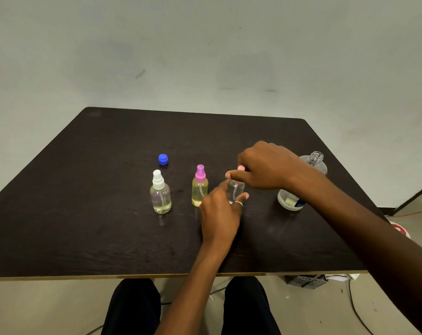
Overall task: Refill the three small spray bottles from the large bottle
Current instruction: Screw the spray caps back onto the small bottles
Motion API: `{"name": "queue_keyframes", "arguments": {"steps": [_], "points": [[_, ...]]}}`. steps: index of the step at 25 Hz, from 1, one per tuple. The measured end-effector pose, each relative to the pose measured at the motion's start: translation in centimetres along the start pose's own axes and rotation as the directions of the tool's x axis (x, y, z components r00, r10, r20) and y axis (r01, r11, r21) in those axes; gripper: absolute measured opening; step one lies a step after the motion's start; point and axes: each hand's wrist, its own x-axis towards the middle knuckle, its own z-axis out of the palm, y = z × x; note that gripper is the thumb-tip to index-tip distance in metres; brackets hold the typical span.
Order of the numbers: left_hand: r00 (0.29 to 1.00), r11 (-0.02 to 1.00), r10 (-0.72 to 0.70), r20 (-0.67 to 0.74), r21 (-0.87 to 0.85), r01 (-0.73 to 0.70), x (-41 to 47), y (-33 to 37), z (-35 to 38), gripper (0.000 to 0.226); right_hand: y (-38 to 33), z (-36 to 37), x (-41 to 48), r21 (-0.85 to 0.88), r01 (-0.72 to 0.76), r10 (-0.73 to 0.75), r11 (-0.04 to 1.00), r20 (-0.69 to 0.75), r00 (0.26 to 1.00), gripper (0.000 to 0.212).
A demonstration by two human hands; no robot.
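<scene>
The third small spray bottle point(235, 191) stands upright on the tabletop point(84, 226) between both hands, the left hand point(220, 213) gripping its body while the right hand point(265, 166), directly above, pinches its pink sprayer top point(240, 168), probably twisting it.

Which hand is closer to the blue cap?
Left. The left hand is right of and nearer than the blue cap; the right hand is farther right.
</scene>
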Motion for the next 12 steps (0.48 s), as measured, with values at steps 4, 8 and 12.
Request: {"name": "queue_keyframes", "arguments": {"steps": [4,8,12], "points": [[1.0,1.0,-0.002,-0.004,-0.005,0.002,0.0,0.0,0.0,0.041,0.5,-1.2,-0.1,0.178,0.148,-0.163,0.973,0.07,0.984,0.02],[1.0,1.0,0.007,-0.005,0.003,-0.007,0.0,0.1,0.1,0.042,0.3,-1.3,0.2,0.158,0.168,-0.182,0.973,0.078,0.98,0.012],[1.0,1.0,-0.003,-0.002,0.011,0.003,0.1,-0.1,0.1,0.038,-0.3,-0.5,0.0,-0.082,0.024,-0.023,0.996,0.015,1.0,0.047]]}}
